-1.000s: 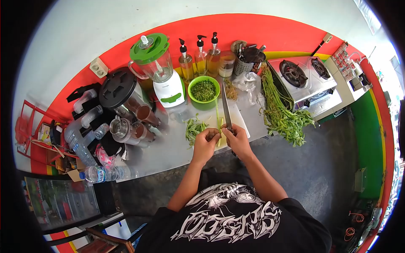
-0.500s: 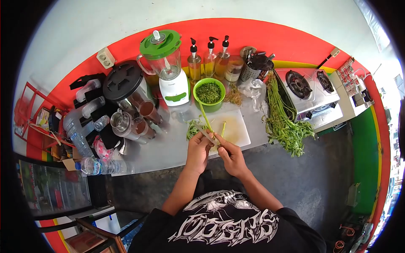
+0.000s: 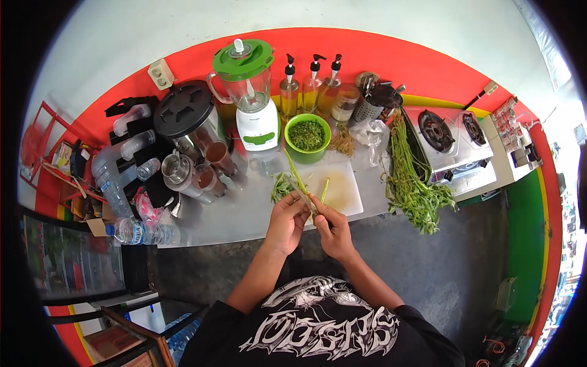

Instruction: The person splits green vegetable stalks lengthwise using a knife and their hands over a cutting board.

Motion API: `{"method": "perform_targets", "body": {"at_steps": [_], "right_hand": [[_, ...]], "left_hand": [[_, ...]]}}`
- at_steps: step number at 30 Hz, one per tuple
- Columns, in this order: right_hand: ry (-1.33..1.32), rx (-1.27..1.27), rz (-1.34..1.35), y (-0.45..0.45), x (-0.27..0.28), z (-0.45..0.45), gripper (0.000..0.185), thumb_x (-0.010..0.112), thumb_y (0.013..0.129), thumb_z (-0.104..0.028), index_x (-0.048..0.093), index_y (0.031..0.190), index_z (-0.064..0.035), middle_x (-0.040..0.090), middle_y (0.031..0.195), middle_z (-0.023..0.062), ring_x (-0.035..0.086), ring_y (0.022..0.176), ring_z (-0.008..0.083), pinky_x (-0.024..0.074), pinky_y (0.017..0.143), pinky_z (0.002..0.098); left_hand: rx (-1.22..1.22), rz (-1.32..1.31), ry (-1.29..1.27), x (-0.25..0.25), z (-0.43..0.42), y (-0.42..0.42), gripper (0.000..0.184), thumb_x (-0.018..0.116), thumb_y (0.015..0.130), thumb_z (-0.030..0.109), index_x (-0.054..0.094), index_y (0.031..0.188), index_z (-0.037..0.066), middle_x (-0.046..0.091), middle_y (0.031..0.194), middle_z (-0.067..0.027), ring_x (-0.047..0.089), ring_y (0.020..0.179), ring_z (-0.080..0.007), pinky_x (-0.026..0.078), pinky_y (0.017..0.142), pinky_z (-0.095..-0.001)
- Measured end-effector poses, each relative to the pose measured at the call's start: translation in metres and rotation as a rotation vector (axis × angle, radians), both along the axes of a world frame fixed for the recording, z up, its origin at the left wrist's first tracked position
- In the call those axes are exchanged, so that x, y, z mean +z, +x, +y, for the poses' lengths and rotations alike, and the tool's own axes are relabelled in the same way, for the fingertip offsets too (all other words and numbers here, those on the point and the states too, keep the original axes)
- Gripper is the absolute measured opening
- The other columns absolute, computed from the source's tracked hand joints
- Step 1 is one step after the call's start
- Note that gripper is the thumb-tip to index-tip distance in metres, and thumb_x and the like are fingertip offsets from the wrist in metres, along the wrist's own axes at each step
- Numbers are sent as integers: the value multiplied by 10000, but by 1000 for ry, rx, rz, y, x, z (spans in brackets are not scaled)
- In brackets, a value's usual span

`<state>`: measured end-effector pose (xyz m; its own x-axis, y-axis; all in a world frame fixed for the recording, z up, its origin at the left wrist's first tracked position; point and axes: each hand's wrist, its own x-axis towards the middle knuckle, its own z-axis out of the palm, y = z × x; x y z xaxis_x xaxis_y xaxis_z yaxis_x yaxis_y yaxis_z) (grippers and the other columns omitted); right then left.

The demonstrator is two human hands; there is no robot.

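Note:
My left hand (image 3: 286,225) is closed on a long green stem (image 3: 292,167) over the front of a white cutting board (image 3: 350,191). My right hand (image 3: 335,233) meets it, its fingers wrapped round a small knife (image 3: 303,191). The blade lies slantwise along the stem, close to my left fingers; the handle is mostly hidden. A cut stem piece (image 3: 324,188) rests on the board. Loose green leaves (image 3: 282,186) lie at its left side. Behind the board stands a green bowl (image 3: 310,156) with chopped greens (image 3: 306,134) in it.
A big bunch of leafy stems (image 3: 408,165) hangs over the counter's front edge beside a gas stove (image 3: 455,147). At the back are a blender (image 3: 257,125), pump bottles (image 3: 289,92) and a utensil holder (image 3: 365,109). Dark-filled cups (image 3: 218,158) and a water bottle (image 3: 142,232) stand left.
The view has shifted slightly. Both hands keep their hold on the stem and knife, with only a small shift of the fingers and blade.

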<state>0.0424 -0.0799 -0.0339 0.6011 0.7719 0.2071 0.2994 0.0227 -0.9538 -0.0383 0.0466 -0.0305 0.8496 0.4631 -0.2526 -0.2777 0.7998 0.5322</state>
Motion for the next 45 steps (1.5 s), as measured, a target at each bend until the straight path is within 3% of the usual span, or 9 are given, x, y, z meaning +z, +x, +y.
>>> {"method": "perform_targets", "body": {"at_steps": [2,8,19,21,27,29,36,38,45], "right_hand": [[64,-9,-45,-1,-2,3,456,531,1046,-293,544,1422,-37,528,812,12,446,682,91,398,608,249],[80,-3,26,2,-2,6,476,531,1049,-312,527,1437,-37,503,811,-20,421,675,68,367,587,236],[86,61,86,-4,-15,1,515,533,1047,-330,500,1447,-7,466,804,-26,399,688,73,357,626,229],[95,64,92,-4,-17,1,520,534,1047,-333,497,1448,-5,460,801,-28,398,688,75,357,630,230],[128,73,84,-7,-13,0,529,543,1042,-338,494,1450,-4,457,798,-31,401,688,81,358,630,235],[84,46,118,-7,-12,-3,484,591,1014,-266,533,1410,5,648,958,98,538,800,143,456,763,279],[42,42,116,-8,-7,1,470,604,1005,-234,540,1403,8,661,982,105,554,820,147,463,774,285],[102,42,73,-10,-7,3,522,573,1030,-311,500,1446,-4,507,853,-24,423,707,66,360,625,221],[109,57,121,-13,-4,-1,545,588,1022,-335,500,1447,-5,510,869,-27,416,712,63,352,622,219]], "left_hand": [[16,19,-8,-3,-2,-2,127,587,971,50,630,1086,20,684,963,-41,657,876,-120,529,839,-266],[-38,-24,33,-2,-4,-2,202,616,958,80,632,1152,25,685,1013,-29,629,897,-107,494,836,-270],[-24,172,171,-5,10,-4,102,658,953,99,680,1033,39,652,894,32,545,744,-46,453,715,-198],[-48,173,214,-10,12,-7,95,658,959,135,679,1014,60,693,953,-11,649,891,-103,504,842,-267],[-63,88,136,-10,7,-9,52,657,953,96,678,990,67,698,950,-20,662,878,-115,527,839,-276],[-57,83,140,-15,8,-8,46,655,953,92,678,983,66,699,949,-21,663,883,-116,528,844,-277],[-24,75,87,-9,5,-12,70,649,951,77,690,1001,52,706,967,-31,665,910,-133,525,865,-288],[-29,68,108,-15,5,-14,84,648,950,76,695,1013,45,708,978,-37,664,917,-137,523,871,-291],[-79,32,83,-14,4,-19,113,651,941,75,702,1027,23,714,1010,-54,662,934,-146,514,886,-296]]}}
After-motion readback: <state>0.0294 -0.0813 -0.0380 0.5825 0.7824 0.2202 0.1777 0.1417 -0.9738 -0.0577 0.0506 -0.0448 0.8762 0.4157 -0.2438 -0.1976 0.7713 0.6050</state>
